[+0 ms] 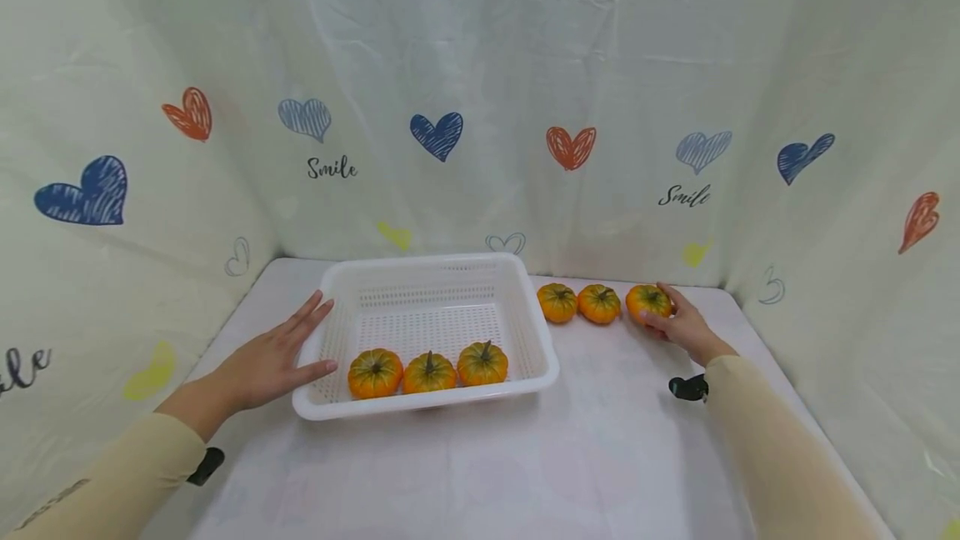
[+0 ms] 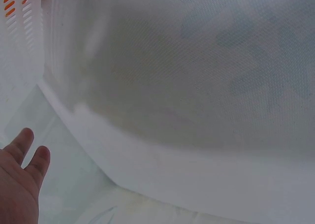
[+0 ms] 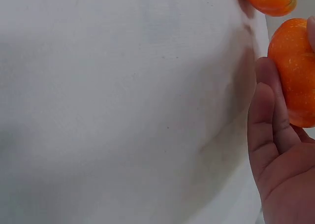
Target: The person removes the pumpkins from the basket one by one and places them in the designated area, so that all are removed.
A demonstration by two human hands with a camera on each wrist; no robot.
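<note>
My right hand (image 1: 688,330) grips a small orange pumpkin (image 1: 647,302) at the far right of the table, thumb and fingers on its sides. In the right wrist view the fingers lie along that orange pumpkin (image 3: 293,81). A white plastic basket (image 1: 442,400) stands left of centre, with three small pumpkins (image 1: 429,372) in a row along its near side. My left hand (image 1: 258,367) is at the basket's left rim, its fingers spread and straight. The left wrist view catches only part of this hand (image 2: 19,182), beside the slotted basket wall (image 2: 19,51).
Two more pumpkins, one (image 1: 557,303) by the basket's right rim and another (image 1: 598,304) beside it, sit along the table's back edge. The white-covered table (image 1: 495,473) is enclosed at the back and sides by a heart-printed curtain (image 1: 510,57).
</note>
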